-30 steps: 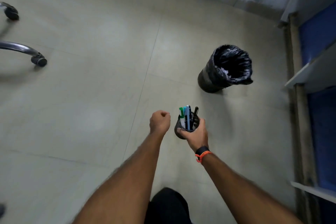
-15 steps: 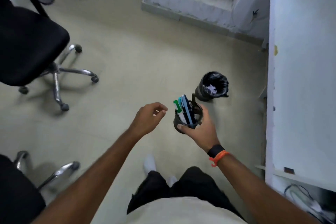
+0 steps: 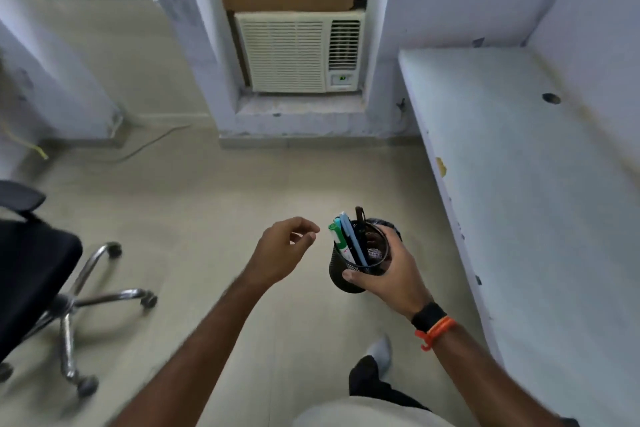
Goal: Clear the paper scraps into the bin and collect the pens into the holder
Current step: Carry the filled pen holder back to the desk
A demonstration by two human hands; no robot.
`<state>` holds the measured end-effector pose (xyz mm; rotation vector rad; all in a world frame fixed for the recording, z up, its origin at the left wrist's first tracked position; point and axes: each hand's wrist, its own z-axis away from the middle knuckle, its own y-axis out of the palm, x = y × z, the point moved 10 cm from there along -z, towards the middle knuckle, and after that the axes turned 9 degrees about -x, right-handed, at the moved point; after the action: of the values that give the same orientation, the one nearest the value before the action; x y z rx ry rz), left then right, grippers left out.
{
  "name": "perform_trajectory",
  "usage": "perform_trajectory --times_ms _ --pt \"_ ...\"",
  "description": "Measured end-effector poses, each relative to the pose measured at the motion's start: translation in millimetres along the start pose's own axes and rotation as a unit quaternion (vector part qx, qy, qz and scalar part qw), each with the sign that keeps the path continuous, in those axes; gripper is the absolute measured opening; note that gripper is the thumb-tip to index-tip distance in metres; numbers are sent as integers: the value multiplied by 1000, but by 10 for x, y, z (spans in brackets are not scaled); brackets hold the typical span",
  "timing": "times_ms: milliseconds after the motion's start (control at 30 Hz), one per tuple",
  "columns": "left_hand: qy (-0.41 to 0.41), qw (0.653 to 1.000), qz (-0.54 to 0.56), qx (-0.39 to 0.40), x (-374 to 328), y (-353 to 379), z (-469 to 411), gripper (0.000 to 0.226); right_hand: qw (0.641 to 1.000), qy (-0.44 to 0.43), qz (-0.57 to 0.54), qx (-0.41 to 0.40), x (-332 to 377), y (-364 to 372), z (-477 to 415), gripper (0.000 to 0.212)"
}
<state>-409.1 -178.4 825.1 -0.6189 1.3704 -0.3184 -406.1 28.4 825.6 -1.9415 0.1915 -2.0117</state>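
My right hand (image 3: 394, 274) grips a black mesh pen holder (image 3: 346, 270) in mid-air above the floor. Several pens (image 3: 346, 241) stand in it: a green one, blue ones and a dark one. My left hand (image 3: 284, 250) hovers just left of the holder, fingers loosely curled and apart, holding nothing. The black-lined bin (image 3: 394, 227) is almost wholly hidden behind the holder and my right hand; only a dark sliver of its rim shows.
A white desk (image 3: 519, 184) runs along the right side. A black office chair (image 3: 31, 274) with chrome legs stands at the left. A window air conditioner (image 3: 298, 52) sits in the far wall. A cable (image 3: 145, 146) lies on the floor.
The view has tilted up from the floor to the room. The holder rose with my right hand and now covers the bin. My left hand went from a fist to loosely apart.
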Motion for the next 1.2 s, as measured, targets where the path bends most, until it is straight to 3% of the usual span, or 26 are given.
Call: perform_trajectory --times_ms 333,667,967,1200 --pt "33 997 0 66 -970 1391 -1637 12 995 49 18 -87 -505 -1324 -1511 82" --pt "102 977 -54 178 -1444 2563 -3356 12 950 150 27 -272 -1196 -2349 -2581 79" --pt "172 901 -161 365 -1995 3958 -3882 19 884 250 42 -393 -1839 -3115 -3009 83" --pt "139 889 -199 389 -2261 4844 -4106 21 852 302 18 -428 -2521 -3810 -3276 82"
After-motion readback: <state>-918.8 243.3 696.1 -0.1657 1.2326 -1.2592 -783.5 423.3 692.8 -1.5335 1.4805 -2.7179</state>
